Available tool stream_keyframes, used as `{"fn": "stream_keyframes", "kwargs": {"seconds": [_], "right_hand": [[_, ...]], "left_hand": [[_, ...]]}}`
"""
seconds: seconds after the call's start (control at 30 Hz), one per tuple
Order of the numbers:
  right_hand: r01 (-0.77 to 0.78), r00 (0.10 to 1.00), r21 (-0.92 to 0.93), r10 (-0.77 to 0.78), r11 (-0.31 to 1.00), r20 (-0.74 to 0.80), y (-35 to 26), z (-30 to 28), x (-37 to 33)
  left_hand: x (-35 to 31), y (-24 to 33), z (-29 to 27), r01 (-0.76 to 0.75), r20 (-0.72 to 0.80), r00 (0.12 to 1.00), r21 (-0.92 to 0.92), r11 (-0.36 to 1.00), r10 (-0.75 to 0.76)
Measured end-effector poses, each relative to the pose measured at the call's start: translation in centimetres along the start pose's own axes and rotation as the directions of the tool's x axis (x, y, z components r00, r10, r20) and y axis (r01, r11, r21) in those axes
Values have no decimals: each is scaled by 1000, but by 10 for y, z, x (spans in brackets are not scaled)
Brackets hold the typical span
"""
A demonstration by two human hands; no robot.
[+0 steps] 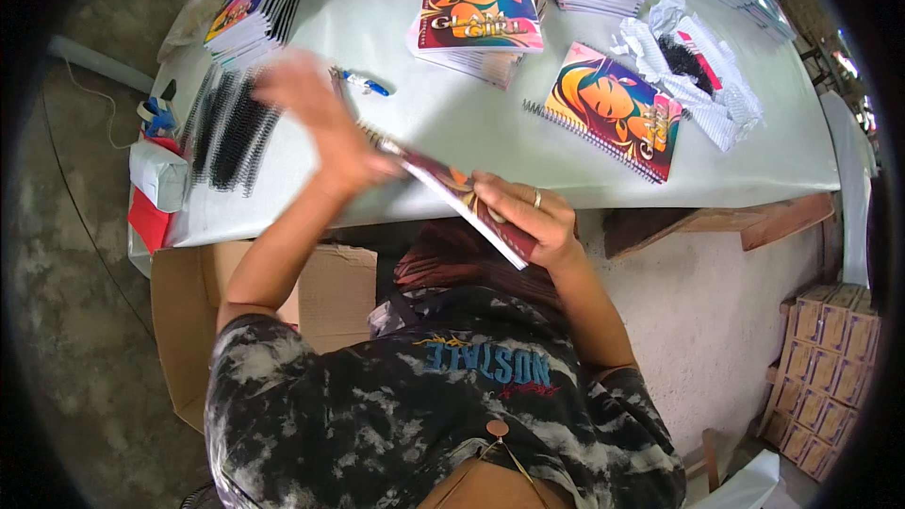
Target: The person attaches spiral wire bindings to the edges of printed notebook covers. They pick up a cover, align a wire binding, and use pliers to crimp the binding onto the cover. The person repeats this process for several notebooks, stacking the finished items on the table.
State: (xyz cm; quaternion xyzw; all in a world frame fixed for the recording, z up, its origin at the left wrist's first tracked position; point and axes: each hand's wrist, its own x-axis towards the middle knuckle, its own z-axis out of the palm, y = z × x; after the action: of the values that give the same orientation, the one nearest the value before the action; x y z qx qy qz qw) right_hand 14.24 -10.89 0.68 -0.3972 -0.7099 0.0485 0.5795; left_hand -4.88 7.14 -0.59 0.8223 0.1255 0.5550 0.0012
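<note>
My right hand (pixel 533 217), with a ring on one finger, grips a notebook (pixel 452 181) with a dark red illustrated cover, tilted over the table's near edge. My left hand (pixel 325 123) is blurred by motion; its fingers look stretched out, the thumb apart and near the notebook's far end. A dark spiral coil (pixel 370 133) shows at that end, partly behind the left hand. Beyond the left fingers lies a bunch of loose black spiral coils (pixel 226 137). A blue and white pen-like tool (pixel 363 83) rests just right of that hand.
On the white table (pixel 377 212) are a spiral-bound notebook (pixel 613 108), a notebook stack (pixel 481 9), a left pile (pixel 253 14) and crumpled paper (pixel 731 104) with black scraps. A white packet (pixel 158 176) sits at the left edge. Below are a cardboard box (pixel 335 292) and stacked cartons (pixel 820 368).
</note>
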Motion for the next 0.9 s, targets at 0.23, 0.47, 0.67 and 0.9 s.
{"fn": "stream_keyframes", "kwargs": {"seconds": [0.23,0.47,0.67,0.9], "right_hand": [[52,996,19,-53,998,77,9,-9,5],[64,997,25,-65,998,46,15,-9,9],[6,999,3,-6,1000,-48,17,-5,4],[-19,998,-2,19,1000,-57,10,0,10]], "left_hand": [[8,24,-6,-231,131,968,116,966,216],[10,24,-3,-407,78,909,377,832,409],[-14,43,-5,-440,281,862,3,898,421],[-30,44,10,-190,324,927,-30,981,189]]}}
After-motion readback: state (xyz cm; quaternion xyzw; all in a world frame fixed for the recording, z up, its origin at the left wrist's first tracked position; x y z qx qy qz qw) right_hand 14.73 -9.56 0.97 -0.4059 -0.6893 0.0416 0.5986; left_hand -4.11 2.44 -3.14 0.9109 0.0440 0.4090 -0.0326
